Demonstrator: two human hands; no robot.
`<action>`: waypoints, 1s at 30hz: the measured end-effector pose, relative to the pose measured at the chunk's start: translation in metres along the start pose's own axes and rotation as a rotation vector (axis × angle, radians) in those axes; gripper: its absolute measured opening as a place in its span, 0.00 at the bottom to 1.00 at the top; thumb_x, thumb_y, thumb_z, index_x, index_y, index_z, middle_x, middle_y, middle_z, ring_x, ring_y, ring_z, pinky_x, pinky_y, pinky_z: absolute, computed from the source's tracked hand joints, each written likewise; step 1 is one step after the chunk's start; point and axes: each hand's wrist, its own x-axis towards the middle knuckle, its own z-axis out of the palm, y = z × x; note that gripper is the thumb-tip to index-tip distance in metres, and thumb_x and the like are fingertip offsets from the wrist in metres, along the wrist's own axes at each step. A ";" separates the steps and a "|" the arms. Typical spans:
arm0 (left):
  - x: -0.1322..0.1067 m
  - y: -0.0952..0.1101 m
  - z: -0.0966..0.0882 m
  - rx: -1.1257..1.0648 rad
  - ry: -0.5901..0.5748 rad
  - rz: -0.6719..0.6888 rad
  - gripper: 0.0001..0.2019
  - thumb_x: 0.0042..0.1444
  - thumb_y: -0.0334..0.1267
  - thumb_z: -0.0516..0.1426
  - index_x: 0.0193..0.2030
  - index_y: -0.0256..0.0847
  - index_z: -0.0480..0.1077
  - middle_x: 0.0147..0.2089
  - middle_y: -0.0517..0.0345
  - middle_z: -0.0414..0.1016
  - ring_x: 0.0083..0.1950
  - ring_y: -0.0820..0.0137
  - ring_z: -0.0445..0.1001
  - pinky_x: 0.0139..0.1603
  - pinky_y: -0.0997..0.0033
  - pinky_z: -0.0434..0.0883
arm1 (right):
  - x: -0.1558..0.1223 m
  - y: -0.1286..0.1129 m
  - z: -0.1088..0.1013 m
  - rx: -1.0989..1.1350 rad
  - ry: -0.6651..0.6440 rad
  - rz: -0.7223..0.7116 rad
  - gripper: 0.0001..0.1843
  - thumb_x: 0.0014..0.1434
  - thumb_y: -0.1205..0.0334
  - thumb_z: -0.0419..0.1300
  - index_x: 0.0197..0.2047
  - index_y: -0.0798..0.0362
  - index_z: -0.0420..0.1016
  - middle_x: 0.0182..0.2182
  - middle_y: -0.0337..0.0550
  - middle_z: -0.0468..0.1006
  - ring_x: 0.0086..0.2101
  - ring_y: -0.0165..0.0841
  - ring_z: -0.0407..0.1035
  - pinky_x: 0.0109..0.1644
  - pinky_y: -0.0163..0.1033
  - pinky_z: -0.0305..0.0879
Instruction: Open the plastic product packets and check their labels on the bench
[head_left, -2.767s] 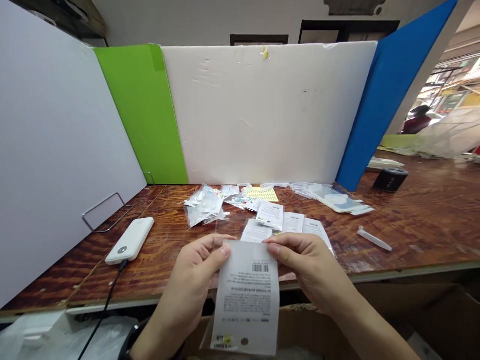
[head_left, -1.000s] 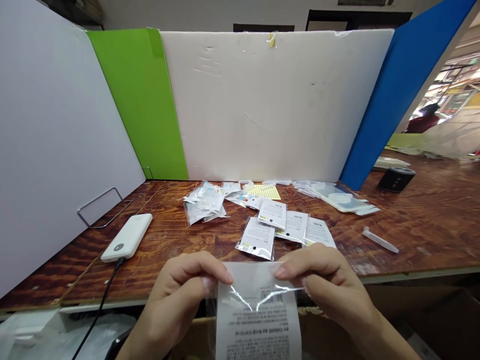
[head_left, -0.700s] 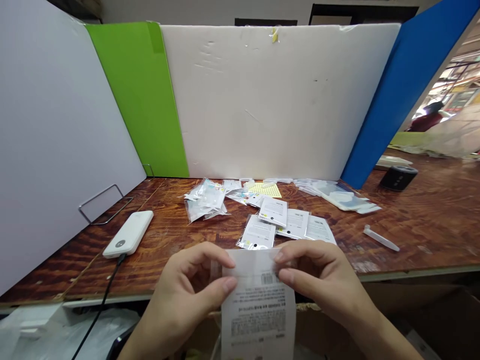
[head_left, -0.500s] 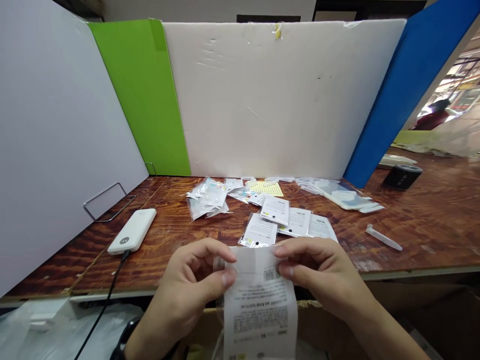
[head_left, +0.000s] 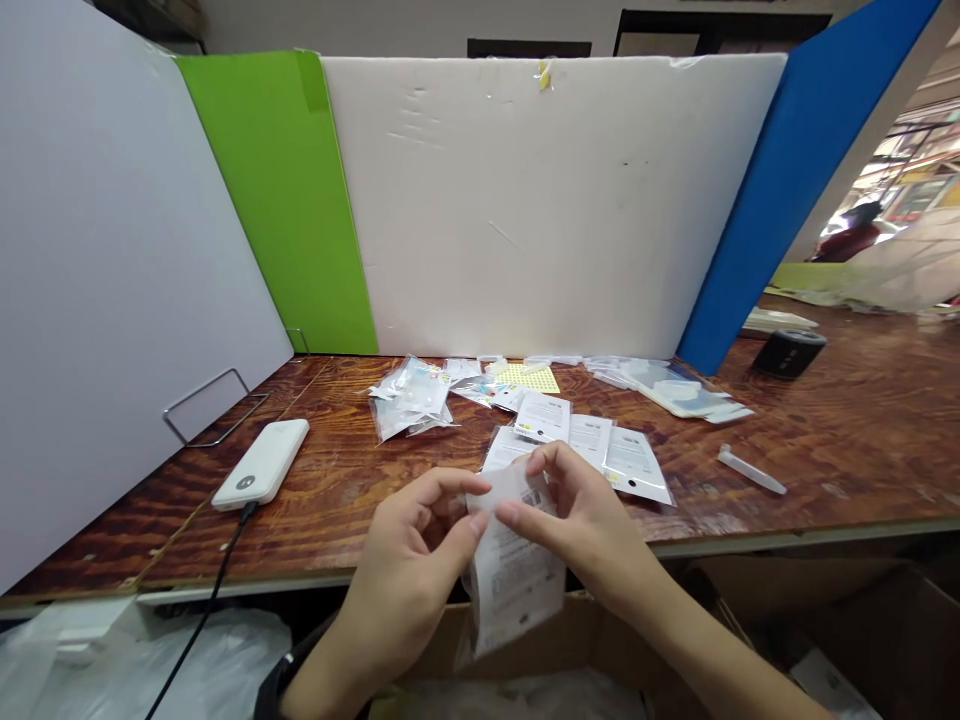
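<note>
A white printed card in a clear plastic sleeve [head_left: 517, 580] hangs tilted over the table's front edge, its lower end above an open carton. My left hand [head_left: 416, 560] pinches its upper left edge between thumb and fingertips. On the upper right, my right hand [head_left: 589, 530] grips it with the thumb across its front and the fingers mostly behind. Just beyond the hands lie several similar packaged cards [head_left: 637, 465], overlapping on the table. Farther left is a loose heap of clear packets [head_left: 411, 395].
A yellow dot-sticker sheet [head_left: 529, 377] lies at the back. To the right are clear plastic sleeves [head_left: 682, 390], a translucent plastic strip [head_left: 752, 470] and a black box-shaped device [head_left: 789, 354]. A white power bank [head_left: 261, 465] with a cable is left. The carton [head_left: 592, 635] stands below.
The packaged card has tilted and moved up, its lower end swinging right. My right hand has shifted left, closer to my left hand, with its thumb now across the card's front.
</note>
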 end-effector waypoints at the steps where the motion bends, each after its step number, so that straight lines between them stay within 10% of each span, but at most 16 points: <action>1: 0.000 0.000 0.001 0.029 0.009 0.000 0.05 0.51 0.35 0.62 0.36 0.41 0.74 0.30 0.59 0.76 0.30 0.73 0.71 0.28 0.79 0.70 | 0.000 0.000 0.000 -0.014 0.005 0.003 0.20 0.47 0.55 0.70 0.31 0.50 0.62 0.25 0.32 0.65 0.26 0.27 0.60 0.27 0.31 0.57; 15: 0.013 0.002 -0.011 -0.346 0.063 -0.163 0.13 0.41 0.34 0.67 0.35 0.39 0.73 0.26 0.62 0.73 0.25 0.73 0.71 0.23 0.75 0.71 | 0.011 0.012 -0.015 0.457 -0.199 0.254 0.13 0.41 0.61 0.72 0.26 0.54 0.73 0.23 0.36 0.76 0.23 0.28 0.71 0.26 0.32 0.68; 21: 0.029 -0.015 -0.017 -0.059 0.103 -0.141 0.16 0.47 0.40 0.60 0.42 0.36 0.73 0.28 0.57 0.75 0.26 0.69 0.73 0.25 0.71 0.69 | 0.019 0.023 -0.012 0.120 -0.200 0.300 0.15 0.39 0.54 0.72 0.29 0.56 0.82 0.27 0.44 0.82 0.28 0.34 0.76 0.32 0.40 0.74; 25: 0.039 -0.028 -0.022 0.179 0.174 -0.084 0.15 0.56 0.37 0.51 0.47 0.33 0.70 0.46 0.43 0.77 0.46 0.60 0.75 0.45 0.61 0.71 | 0.028 0.027 -0.018 -0.050 -0.077 0.212 0.19 0.41 0.50 0.69 0.32 0.57 0.82 0.29 0.47 0.82 0.31 0.39 0.76 0.37 0.46 0.75; 30: 0.036 -0.033 -0.025 0.585 0.102 -0.009 0.13 0.56 0.32 0.49 0.43 0.34 0.72 0.48 0.38 0.75 0.52 0.53 0.70 0.54 0.52 0.61 | 0.042 0.036 -0.038 -0.360 0.254 0.088 0.27 0.58 0.50 0.53 0.55 0.58 0.71 0.58 0.59 0.68 0.59 0.52 0.59 0.60 0.60 0.57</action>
